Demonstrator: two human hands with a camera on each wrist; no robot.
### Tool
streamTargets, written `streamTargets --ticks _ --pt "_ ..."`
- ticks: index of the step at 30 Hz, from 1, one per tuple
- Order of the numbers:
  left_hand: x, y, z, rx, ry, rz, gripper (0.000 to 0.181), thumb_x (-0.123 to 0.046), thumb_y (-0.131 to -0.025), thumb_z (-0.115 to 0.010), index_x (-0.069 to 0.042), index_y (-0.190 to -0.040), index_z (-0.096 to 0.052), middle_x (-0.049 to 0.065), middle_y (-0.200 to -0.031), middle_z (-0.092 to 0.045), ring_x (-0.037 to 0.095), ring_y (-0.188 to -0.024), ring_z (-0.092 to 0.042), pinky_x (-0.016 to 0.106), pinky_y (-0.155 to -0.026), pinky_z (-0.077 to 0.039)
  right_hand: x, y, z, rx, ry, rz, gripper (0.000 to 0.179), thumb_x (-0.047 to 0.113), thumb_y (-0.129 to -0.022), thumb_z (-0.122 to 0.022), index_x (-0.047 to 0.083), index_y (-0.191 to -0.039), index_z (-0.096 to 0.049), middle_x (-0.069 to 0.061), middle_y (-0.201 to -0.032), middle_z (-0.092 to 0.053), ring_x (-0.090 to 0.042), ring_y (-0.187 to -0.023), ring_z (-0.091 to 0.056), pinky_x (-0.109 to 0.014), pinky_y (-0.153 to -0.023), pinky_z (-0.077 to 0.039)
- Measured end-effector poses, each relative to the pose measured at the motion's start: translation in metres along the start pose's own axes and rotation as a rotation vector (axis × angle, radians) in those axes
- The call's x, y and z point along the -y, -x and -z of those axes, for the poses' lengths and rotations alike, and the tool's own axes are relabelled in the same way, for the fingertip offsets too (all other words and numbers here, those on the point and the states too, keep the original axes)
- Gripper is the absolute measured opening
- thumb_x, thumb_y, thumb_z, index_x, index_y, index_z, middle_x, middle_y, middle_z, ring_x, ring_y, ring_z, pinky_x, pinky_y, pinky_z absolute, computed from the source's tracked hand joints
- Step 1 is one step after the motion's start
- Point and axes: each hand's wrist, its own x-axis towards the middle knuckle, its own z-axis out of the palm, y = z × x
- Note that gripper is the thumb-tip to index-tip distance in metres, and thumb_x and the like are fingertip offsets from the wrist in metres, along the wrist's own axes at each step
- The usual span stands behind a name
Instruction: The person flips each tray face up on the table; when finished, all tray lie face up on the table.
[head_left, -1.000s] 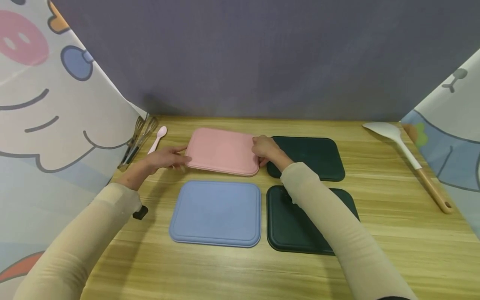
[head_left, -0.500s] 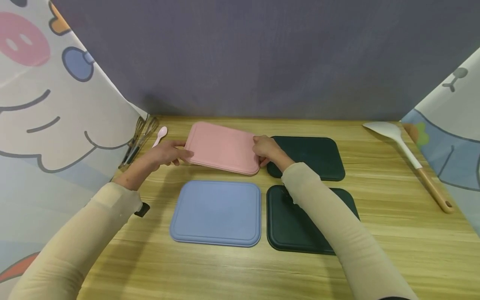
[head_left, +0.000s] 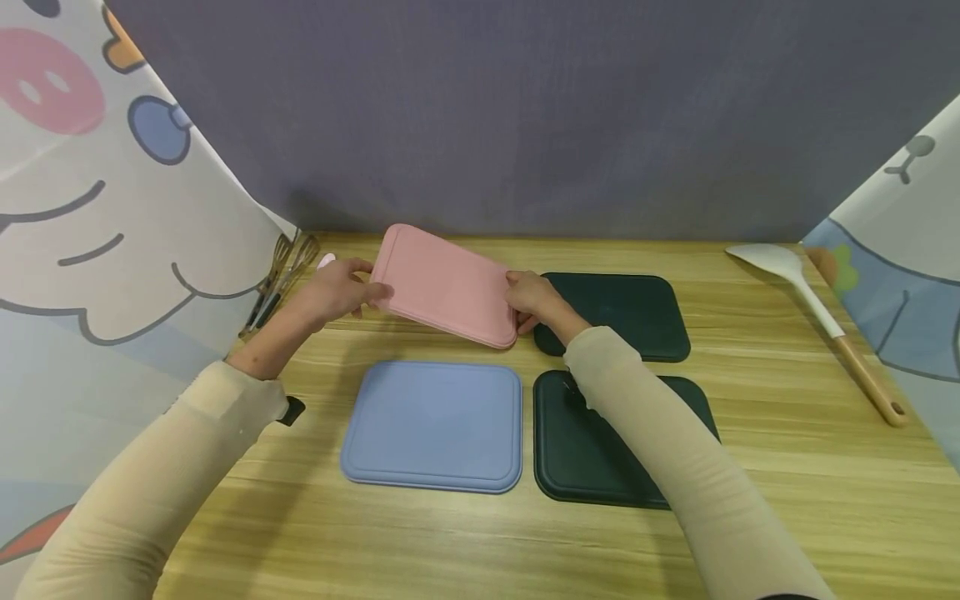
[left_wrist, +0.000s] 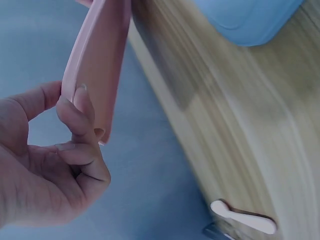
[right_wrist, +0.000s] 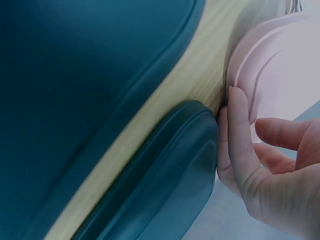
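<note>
In the head view a pink rectangular lid (head_left: 450, 287) slants upward, its left side raised and its front right corner low near the table. My left hand (head_left: 337, 289) pinches its left edge, thumb on top and fingers beneath. The left wrist view shows the pink lid's hollow underside (left_wrist: 100, 75) above the fingers. My right hand (head_left: 534, 296) holds the right edge, with fingers (right_wrist: 239, 117) along the rim and the thumb over the top. A dark green lid (head_left: 615, 312) lies right beside this hand. In front of the pink lid lies a blue lid (head_left: 435, 425).
Another dark green lid (head_left: 577, 458) lies under the right forearm. Whisks (head_left: 288, 271) lie at the left wall by a small pale spoon (left_wrist: 245, 218), mostly hidden behind my left hand in the head view. A white ladle-like utensil with a wooden handle (head_left: 862, 375) lies far right.
My left hand has risen and lifted the pink lid's left side higher, tilting it more. The right hand has stayed at the right edge. The left hand now covers most of the small spoon.
</note>
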Motion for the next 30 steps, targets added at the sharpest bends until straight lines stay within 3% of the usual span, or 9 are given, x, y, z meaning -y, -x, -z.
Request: streamTargets --ticks 7,13,16,18,20,23,27,30 --pt "-0.017 0.006 0.0 -0.099 -0.072 -0.001 0.064 -0.039 -0.096 -0.062 -0.004 -0.147 -0.045 0.019 -0.112 -0.068 0.031 -0.09 -0.067 0.032 -0.066 -0.05 0.001 0.007 0.004 0.058 -0.018 0.008 0.063 0.018 -0.102 -0.039 0.027 -0.161 -0.021 -0.014 -0.094 -0.059 -0.026 -0.078 -0.062 -0.042 -0.074 -0.061" --pt "-0.039 0.011 0.003 -0.144 -0.166 -0.041 0.065 -0.041 -0.096 -0.059 -0.002 -0.146 -0.044 0.018 -0.11 -0.068 0.026 -0.083 -0.063 0.035 -0.065 -0.048 0.006 0.014 0.027 0.084 -0.065 0.024 0.066 0.015 -0.103 -0.045 0.024 -0.162 -0.018 0.0 -0.062 -0.048 -0.021 -0.066 -0.059 -0.043 -0.076 -0.06" --pt "-0.051 0.013 0.004 -0.169 -0.215 -0.05 0.064 -0.04 -0.095 -0.057 -0.002 -0.145 -0.045 0.019 -0.118 -0.067 0.028 -0.09 -0.063 0.038 -0.07 -0.048 0.011 0.018 0.041 0.071 -0.076 0.043 0.067 0.017 -0.103 -0.047 0.024 -0.162 -0.017 0.003 -0.057 -0.044 -0.02 -0.066 -0.061 -0.044 -0.078 -0.06" --pt "-0.057 0.014 0.004 -0.182 -0.242 -0.061 0.062 -0.039 -0.094 -0.056 -0.002 -0.143 -0.048 0.019 -0.12 -0.067 0.027 -0.087 -0.062 0.037 -0.068 -0.046 0.015 0.021 0.049 0.072 -0.08 0.048 0.067 0.02 -0.104 -0.047 0.025 -0.163 -0.015 -0.004 -0.078 -0.061 -0.022 -0.072 -0.063 -0.045 -0.081 -0.059" --pt "-0.063 0.015 0.004 -0.201 -0.266 -0.08 0.058 -0.037 -0.094 -0.056 -0.002 -0.14 -0.051 0.018 -0.118 -0.069 0.026 -0.081 -0.06 0.036 -0.064 -0.044 0.019 0.024 0.055 0.066 -0.083 0.053 0.066 0.021 -0.105 -0.047 0.026 -0.163 -0.014 -0.013 -0.107 -0.066 -0.021 -0.077 -0.064 -0.046 -0.085 -0.058" --pt "-0.072 0.017 0.003 -0.237 -0.307 -0.1 0.052 -0.035 -0.093 -0.057 -0.003 -0.135 -0.055 0.014 -0.108 -0.071 0.023 -0.071 -0.056 0.034 -0.057 -0.041 0.032 0.03 0.063 0.067 -0.096 0.065 0.067 0.025 -0.105 -0.047 0.028 -0.163 -0.012 -0.023 -0.147 -0.048 -0.024 -0.089 -0.065 -0.047 -0.09 -0.056" --pt "-0.086 0.02 0.001 -0.269 -0.357 -0.102 0.05 -0.032 -0.09 -0.058 -0.005 -0.132 -0.055 0.01 -0.098 -0.07 0.023 -0.07 -0.059 0.034 -0.055 -0.042 0.06 0.042 0.069 0.082 -0.108 0.102 0.068 0.033 -0.106 -0.048 0.032 -0.162 -0.011 -0.018 -0.149 -0.047 -0.03 -0.107 -0.063 -0.048 -0.093 -0.055" --pt "-0.098 0.021 -0.002 -0.28 -0.393 -0.105 0.049 -0.031 -0.089 -0.058 -0.006 -0.131 -0.055 0.01 -0.093 -0.068 0.024 -0.07 -0.061 0.035 -0.055 -0.044 0.083 0.05 0.072 0.076 -0.102 0.148 0.068 0.038 -0.106 -0.048 0.035 -0.162 -0.011 -0.015 -0.144 -0.048 -0.031 -0.11 -0.062 -0.046 -0.091 -0.056"
